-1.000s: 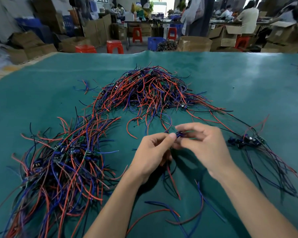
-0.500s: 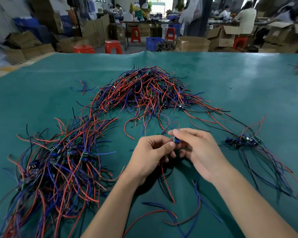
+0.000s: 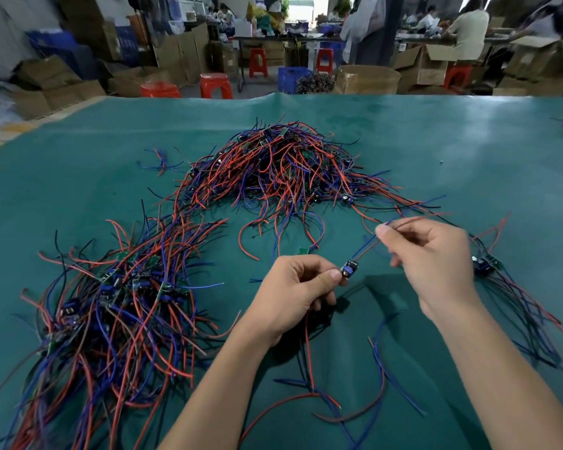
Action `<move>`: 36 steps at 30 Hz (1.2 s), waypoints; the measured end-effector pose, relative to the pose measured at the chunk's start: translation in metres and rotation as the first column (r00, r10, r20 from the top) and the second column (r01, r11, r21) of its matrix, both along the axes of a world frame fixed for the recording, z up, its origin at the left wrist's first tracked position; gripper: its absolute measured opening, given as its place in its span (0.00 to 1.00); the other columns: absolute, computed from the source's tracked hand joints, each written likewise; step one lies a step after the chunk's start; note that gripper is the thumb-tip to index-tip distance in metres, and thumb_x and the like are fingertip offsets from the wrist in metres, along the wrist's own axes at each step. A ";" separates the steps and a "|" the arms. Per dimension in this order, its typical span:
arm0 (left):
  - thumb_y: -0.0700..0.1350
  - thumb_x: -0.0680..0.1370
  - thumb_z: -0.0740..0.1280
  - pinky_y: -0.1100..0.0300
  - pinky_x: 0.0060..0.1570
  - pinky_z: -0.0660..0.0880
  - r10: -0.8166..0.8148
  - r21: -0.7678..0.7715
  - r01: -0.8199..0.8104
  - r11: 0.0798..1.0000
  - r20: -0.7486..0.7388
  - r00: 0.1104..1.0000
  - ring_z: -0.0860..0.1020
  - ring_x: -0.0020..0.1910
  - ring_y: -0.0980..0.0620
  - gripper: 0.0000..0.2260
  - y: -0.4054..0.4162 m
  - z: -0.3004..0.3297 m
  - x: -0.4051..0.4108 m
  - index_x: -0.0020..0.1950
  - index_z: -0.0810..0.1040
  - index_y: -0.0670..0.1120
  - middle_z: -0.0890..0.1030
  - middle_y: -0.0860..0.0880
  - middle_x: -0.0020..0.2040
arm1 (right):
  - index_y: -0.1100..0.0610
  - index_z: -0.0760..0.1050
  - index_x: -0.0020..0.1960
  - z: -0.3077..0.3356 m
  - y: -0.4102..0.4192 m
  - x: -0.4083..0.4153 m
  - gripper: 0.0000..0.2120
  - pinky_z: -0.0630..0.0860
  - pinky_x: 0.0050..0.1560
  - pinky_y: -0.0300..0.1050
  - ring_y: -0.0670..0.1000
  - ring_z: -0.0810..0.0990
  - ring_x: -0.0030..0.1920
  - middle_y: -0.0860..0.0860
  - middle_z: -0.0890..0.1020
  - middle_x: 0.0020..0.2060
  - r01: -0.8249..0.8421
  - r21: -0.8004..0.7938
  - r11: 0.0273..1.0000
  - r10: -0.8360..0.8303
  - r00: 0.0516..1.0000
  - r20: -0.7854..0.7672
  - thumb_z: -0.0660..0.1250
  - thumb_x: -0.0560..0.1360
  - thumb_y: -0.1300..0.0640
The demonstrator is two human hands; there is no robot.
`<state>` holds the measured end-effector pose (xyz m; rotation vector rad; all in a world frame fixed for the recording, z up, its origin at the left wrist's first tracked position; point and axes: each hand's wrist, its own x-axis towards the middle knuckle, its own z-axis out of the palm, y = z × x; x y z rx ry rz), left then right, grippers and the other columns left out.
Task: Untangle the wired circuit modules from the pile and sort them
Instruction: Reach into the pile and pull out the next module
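Pinching a module (image 3: 349, 268) above the bench (image 3: 468, 151), the left hand (image 3: 293, 293) anchors it while the right hand (image 3: 431, 258) grips its wires (image 3: 364, 250); a hard tug could snap solder joints or snag the pile (image 3: 283, 167) beyond.

Two bare forearms enter from the bottom of the frame, no sleeves showing. The left hand (image 3: 294, 289) and right hand (image 3: 436, 258) wear no gloves, rings, watch or wristband. The fingernails are short and plain, without polish.
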<state>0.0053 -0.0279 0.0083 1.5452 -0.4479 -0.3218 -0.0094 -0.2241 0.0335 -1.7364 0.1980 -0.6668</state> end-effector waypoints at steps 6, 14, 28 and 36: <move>0.40 0.80 0.68 0.70 0.27 0.65 -0.005 0.025 0.005 1.000 0.018 1.000 0.69 0.24 0.59 0.08 -0.001 -0.002 0.000 0.43 0.83 0.46 0.78 0.51 0.28 | 0.54 0.80 0.33 0.005 -0.020 0.000 0.13 0.71 0.29 0.36 0.46 0.71 0.25 0.44 0.79 0.27 0.109 0.190 0.976 -0.121 0.991 0.055 0.75 0.75 0.63; 0.38 0.83 0.63 0.69 0.24 0.65 0.162 -0.056 -0.163 0.985 -0.024 0.987 0.70 0.22 0.56 0.05 -0.005 -0.003 0.000 0.49 0.78 0.41 0.79 0.47 0.31 | 0.55 0.81 0.40 -0.003 -0.009 0.003 0.11 0.68 0.22 0.38 0.44 0.72 0.23 0.47 0.82 0.31 0.283 0.367 0.886 -0.327 0.943 0.063 0.68 0.81 0.56; 0.42 0.81 0.67 0.68 0.26 0.68 0.057 -0.062 -0.061 0.996 -0.061 0.996 0.73 0.24 0.54 0.07 -0.004 -0.001 0.000 0.45 0.82 0.43 0.79 0.47 0.30 | 0.45 0.86 0.43 -0.009 0.026 -0.006 0.02 0.74 0.36 0.36 0.41 0.77 0.33 0.45 0.86 0.36 -0.210 -0.105 0.972 0.212 0.977 0.004 0.74 0.73 0.49; 0.39 0.80 0.68 0.67 0.31 0.69 -0.027 -0.034 0.027 0.999 -0.002 1.000 0.72 0.28 0.54 0.07 -0.003 0.002 -0.004 0.44 0.84 0.41 0.80 0.47 0.30 | 0.47 0.82 0.41 0.035 0.007 -0.013 0.06 0.71 0.34 0.36 0.42 0.73 0.28 0.41 0.79 0.28 0.140 0.130 0.981 -0.175 0.935 0.308 0.71 0.76 0.50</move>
